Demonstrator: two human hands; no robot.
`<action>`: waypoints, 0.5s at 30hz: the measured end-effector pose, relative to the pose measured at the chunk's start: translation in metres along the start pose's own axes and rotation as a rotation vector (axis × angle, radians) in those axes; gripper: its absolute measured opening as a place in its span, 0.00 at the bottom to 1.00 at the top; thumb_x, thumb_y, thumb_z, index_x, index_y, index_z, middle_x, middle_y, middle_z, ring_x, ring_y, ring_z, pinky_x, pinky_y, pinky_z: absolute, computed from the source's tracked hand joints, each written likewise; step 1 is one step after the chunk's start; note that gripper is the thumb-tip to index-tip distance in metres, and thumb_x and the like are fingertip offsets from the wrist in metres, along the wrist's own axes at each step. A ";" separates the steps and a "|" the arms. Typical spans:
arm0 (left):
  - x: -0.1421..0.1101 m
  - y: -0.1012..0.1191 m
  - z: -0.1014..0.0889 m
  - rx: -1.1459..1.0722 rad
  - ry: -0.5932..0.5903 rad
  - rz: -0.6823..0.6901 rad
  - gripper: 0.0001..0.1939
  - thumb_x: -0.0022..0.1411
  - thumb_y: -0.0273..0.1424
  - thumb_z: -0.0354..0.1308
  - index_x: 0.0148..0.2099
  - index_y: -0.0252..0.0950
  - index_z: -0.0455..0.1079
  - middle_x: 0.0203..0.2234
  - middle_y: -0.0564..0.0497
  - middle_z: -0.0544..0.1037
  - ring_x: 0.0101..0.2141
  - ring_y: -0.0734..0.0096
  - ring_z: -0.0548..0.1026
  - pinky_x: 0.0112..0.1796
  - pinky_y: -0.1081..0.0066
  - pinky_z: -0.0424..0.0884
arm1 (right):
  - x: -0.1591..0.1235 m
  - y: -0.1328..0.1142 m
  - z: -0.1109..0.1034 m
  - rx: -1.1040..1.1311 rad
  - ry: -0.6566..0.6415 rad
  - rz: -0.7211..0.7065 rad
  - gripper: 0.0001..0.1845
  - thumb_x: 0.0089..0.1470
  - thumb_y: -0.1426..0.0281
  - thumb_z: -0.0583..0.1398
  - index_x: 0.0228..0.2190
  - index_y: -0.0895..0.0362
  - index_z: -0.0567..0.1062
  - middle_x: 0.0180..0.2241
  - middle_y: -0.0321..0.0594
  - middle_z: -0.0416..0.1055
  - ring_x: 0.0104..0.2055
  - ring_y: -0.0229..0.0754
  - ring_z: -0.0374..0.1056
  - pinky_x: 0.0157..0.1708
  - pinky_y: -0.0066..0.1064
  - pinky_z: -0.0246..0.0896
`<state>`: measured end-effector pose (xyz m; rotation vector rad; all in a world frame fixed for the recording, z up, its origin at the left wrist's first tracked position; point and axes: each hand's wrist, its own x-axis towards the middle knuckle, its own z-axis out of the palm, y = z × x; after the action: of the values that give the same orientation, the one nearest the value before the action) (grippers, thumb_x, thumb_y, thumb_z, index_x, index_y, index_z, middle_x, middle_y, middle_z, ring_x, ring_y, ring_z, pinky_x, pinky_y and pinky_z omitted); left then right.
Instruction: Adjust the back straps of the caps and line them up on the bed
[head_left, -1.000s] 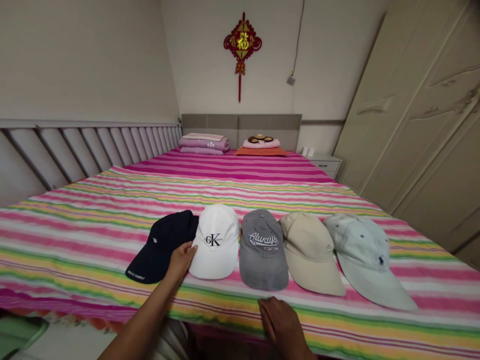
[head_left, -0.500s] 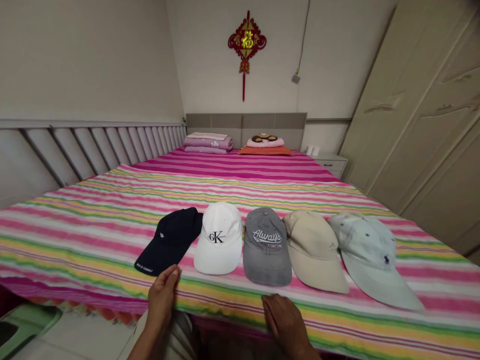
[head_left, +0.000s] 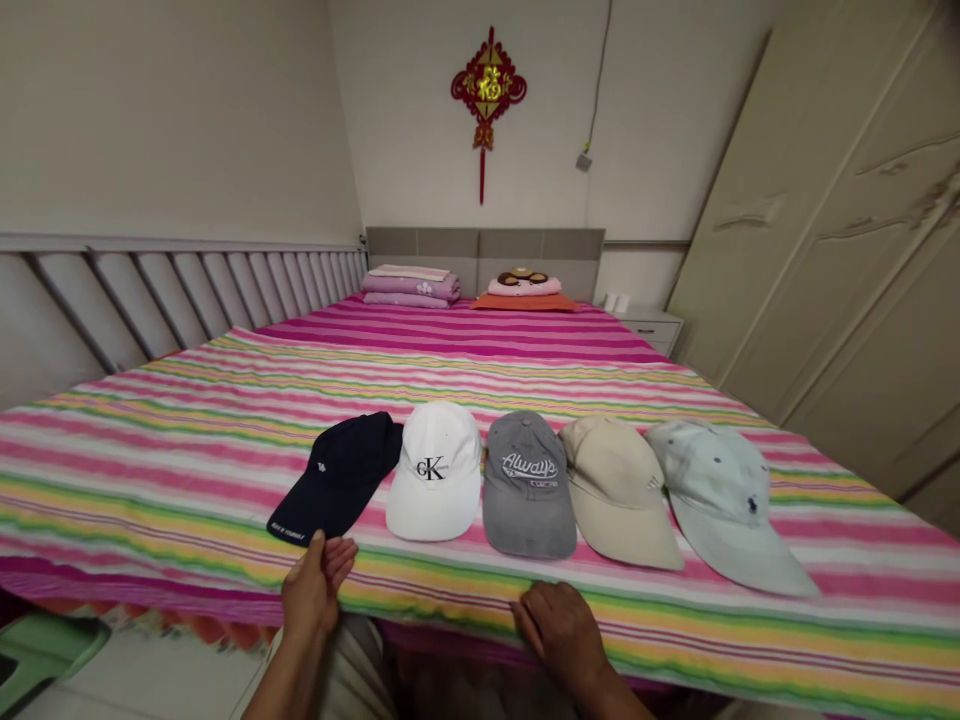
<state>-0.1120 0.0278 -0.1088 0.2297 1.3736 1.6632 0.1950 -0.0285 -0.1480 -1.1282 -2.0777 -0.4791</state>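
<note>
one navy cap (head_left: 341,470), small white emblem on the crown, white lettering at the brim; lying leftmost in a row on the striped sheet (head_left: 225,430), brim toward the person. left hand (head_left: 319,580): at the near edge of that brim, palm turned partly inward, fingers loosely parted, nothing in grasp; contact with the brim cannot be told. next in the row, one white cap (head_left: 435,500) with black "ck" letters; one grey cap (head_left: 529,510) with white "always" script; one beige cap (head_left: 619,480), set close against the grey; one pale cap (head_left: 720,490) with a dark emblem, rightmost. right hand (head_left: 559,630): near the bed's front edge, below the grey brim, fingers curled under, so whether they enclose anything cannot be told. farther off, folded purple bedding (head_left: 409,288) and an orange piece (head_left: 495,303) with pink folds atop, before the headboard (head_left: 435,243). one nightstand (head_left: 661,322), drawer closed, contents hidden, white cylindrical items on top. one wardrobe (head_left: 825,250), doors closed, contents hidden. one red ornament (head_left: 488,85), hung on the wall.
</note>
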 end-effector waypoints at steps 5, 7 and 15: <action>0.001 0.004 0.000 -0.012 0.012 -0.041 0.15 0.59 0.32 0.51 0.21 0.34 0.57 0.14 0.51 0.74 0.20 0.73 0.74 0.26 0.74 0.69 | -0.001 0.000 0.001 -0.020 -0.010 -0.005 0.13 0.55 0.72 0.52 0.20 0.56 0.64 0.17 0.33 0.62 0.21 0.37 0.56 0.26 0.31 0.45; 0.002 0.004 0.001 -0.007 0.015 -0.058 0.17 0.59 0.33 0.50 0.19 0.34 0.55 0.14 0.51 0.74 0.19 0.73 0.74 0.25 0.74 0.68 | -0.001 0.000 0.001 -0.026 -0.005 -0.004 0.13 0.55 0.72 0.52 0.19 0.55 0.63 0.17 0.33 0.61 0.21 0.37 0.56 0.26 0.31 0.45; 0.004 0.005 0.001 0.014 0.051 -0.078 0.19 0.60 0.33 0.48 0.18 0.34 0.54 0.13 0.49 0.74 0.18 0.72 0.74 0.25 0.73 0.67 | -0.002 0.000 0.002 -0.008 0.023 -0.007 0.13 0.53 0.73 0.54 0.19 0.55 0.63 0.16 0.32 0.61 0.20 0.37 0.55 0.26 0.31 0.43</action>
<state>-0.1164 0.0317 -0.1058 0.1406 1.4148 1.6051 0.1948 -0.0288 -0.1509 -1.1152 -2.0626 -0.5018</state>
